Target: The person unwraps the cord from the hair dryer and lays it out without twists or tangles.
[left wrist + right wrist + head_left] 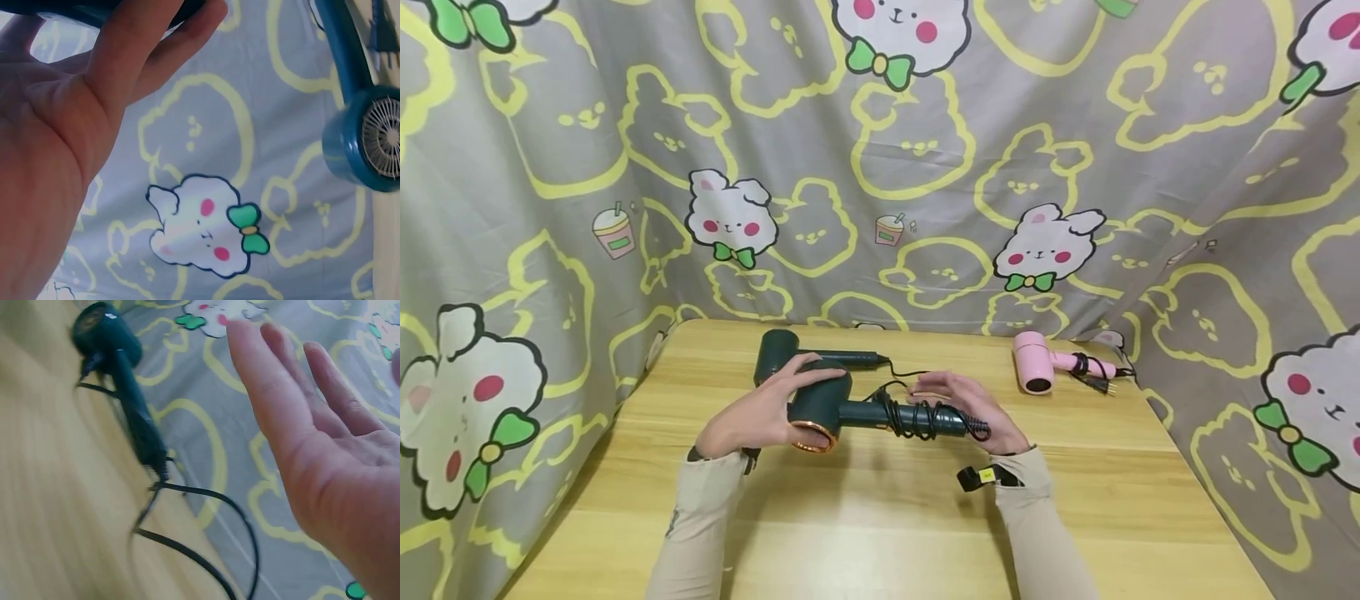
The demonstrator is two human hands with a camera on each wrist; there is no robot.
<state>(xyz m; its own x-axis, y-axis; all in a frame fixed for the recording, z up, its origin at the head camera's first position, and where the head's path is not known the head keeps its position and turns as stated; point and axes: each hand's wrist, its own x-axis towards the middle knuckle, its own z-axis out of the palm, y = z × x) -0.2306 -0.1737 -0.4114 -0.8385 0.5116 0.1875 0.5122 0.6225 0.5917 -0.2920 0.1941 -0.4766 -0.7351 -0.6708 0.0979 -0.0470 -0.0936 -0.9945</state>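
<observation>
My left hand [763, 408] grips the round head of a dark green hair dryer [823, 398] with a copper-coloured rim, holding it over the table. Its handle points right, and a black cord [925, 419] is wound around it. Beside the handle's end is my right hand [981, 404], whose fingers are extended and hold nothing in the right wrist view. A second dark green hair dryer [775, 354] lies behind the held one, partly hidden by it and my left hand. The left wrist view shows only a dark edge of the held dryer at the top.
A pink hair dryer [1033, 362] with its cord wrapped around the handle lies at the table's back right. The wooden table [880, 533] is enclosed by a patterned grey curtain [820, 150] at the back and sides. A loose black cord [240, 515] loops near the rear green dryer.
</observation>
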